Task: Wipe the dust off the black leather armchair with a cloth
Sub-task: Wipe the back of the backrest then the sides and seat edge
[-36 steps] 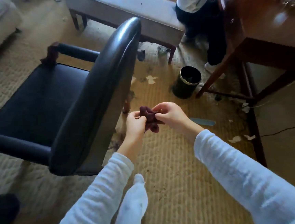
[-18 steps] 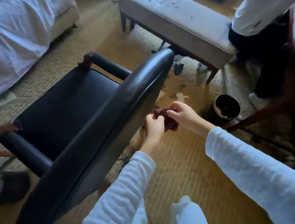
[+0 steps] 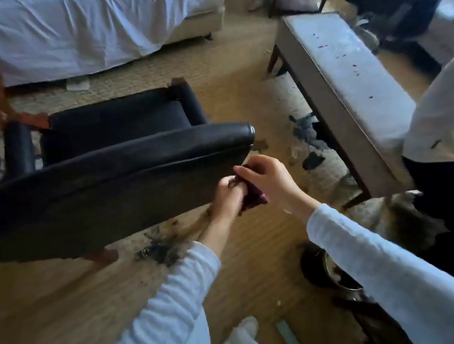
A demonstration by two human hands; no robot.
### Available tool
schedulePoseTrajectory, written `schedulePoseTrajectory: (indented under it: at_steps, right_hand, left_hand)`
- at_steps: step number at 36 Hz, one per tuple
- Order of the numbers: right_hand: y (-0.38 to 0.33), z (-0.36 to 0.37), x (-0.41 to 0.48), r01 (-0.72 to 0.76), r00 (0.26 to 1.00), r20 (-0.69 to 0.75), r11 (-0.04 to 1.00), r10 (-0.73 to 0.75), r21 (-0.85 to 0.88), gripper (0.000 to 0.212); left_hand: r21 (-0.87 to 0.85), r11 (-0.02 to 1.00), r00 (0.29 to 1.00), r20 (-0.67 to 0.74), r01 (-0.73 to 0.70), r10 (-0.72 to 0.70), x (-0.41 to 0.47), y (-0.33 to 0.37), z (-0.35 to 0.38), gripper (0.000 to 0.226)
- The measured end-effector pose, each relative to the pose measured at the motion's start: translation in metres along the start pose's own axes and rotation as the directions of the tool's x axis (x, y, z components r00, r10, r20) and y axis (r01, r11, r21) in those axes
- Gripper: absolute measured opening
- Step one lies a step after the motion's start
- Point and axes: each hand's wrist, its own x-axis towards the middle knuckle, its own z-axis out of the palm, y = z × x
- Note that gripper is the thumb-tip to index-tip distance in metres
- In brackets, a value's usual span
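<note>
The black leather armchair (image 3: 115, 167) stands left of centre with its backrest toward me and its seat facing away. A small dark maroon cloth (image 3: 254, 194) is bunched between both my hands, just behind the right end of the backrest. My left hand (image 3: 228, 196) grips the cloth from below. My right hand (image 3: 269, 179) pinches its upper part with curled fingers. Most of the cloth is hidden inside the two hands. Whether the cloth touches the chair back cannot be told.
A grey padded bench (image 3: 342, 90) runs along the right, with a person in white (image 3: 443, 114) beside it. A bed with white sheets (image 3: 78, 28) lies beyond the chair. A dark bin (image 3: 327, 270) sits under my right forearm. Dark debris (image 3: 161, 250) and scraps litter the carpet.
My view has swung left and the chair back now lies across the frame. Both hands, still holding the cloth, have come closer to the right end of the backrest.
</note>
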Motion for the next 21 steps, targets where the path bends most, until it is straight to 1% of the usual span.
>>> schedulePoseTrajectory:
  at_steps: [2,4,5,6,8,10,12,14,16,18,21]
  right_hand:
    - [0.001,-0.013,0.006,0.04,0.999,0.007,0.999,-0.04,0.025,0.028]
    - [0.002,-0.022,0.016,0.082,0.996,0.018,0.997,-0.082,0.01,0.029]
    - [0.001,-0.026,0.022,0.103,0.995,0.014,0.995,-0.103,0.015,0.032]
    - [0.001,-0.029,0.029,0.118,0.993,0.002,0.993,-0.118,0.032,0.036]
    - [-0.002,-0.033,0.045,0.127,0.992,-0.034,0.989,-0.125,0.073,0.041]
    - [-0.007,-0.036,0.06,0.155,0.986,-0.066,0.986,-0.151,0.056,0.041]
    - [-0.013,-0.036,0.074,0.196,0.979,-0.049,0.981,-0.196,0.0,0.037]
    - [-0.017,-0.033,0.089,0.242,0.97,0.034,0.968,-0.241,-0.063,0.028]
    - [-0.023,-0.027,0.104,0.284,0.957,0.098,0.953,-0.274,-0.108,0.024]
    - [-0.031,-0.019,0.117,0.317,0.944,0.127,0.943,-0.304,-0.101,0.023]
    - [-0.045,-0.004,0.131,0.368,0.925,0.132,0.926,-0.356,-0.08,0.017]
  left_hand:
    - [0.081,0.996,0.999,0.016,-0.035,0.034,0.0,0.002,0.013,0.023]
    - [0.207,0.976,0.996,-0.054,-0.061,0.074,0.007,0.003,0.019,0.023]
    - [0.258,0.962,0.987,-0.107,-0.087,0.118,0.012,0.003,0.019,0.022]
    - [0.306,0.945,0.97,-0.168,-0.12,0.178,0.017,0.004,0.018,0.021]
    - [0.384,0.904,0.911,-0.276,-0.186,0.305,0.025,0.009,0.012,0.016]
    - [0.406,0.882,0.867,-0.32,-0.239,0.382,0.03,0.017,0.003,0.01]
    - [0.451,0.854,0.831,-0.346,-0.259,0.435,0.036,0.027,-0.01,0.005]
    - [0.537,0.809,0.776,-0.395,-0.241,0.493,0.042,0.035,-0.027,0.006]
    - [0.596,0.776,0.729,-0.436,-0.205,0.528,0.043,0.044,-0.044,0.01]
    - [0.637,0.746,0.681,-0.46,-0.192,0.569,0.044,0.054,-0.056,0.011]
    - [0.716,0.681,0.604,-0.477,-0.153,0.638,0.044,0.066,-0.066,0.01]
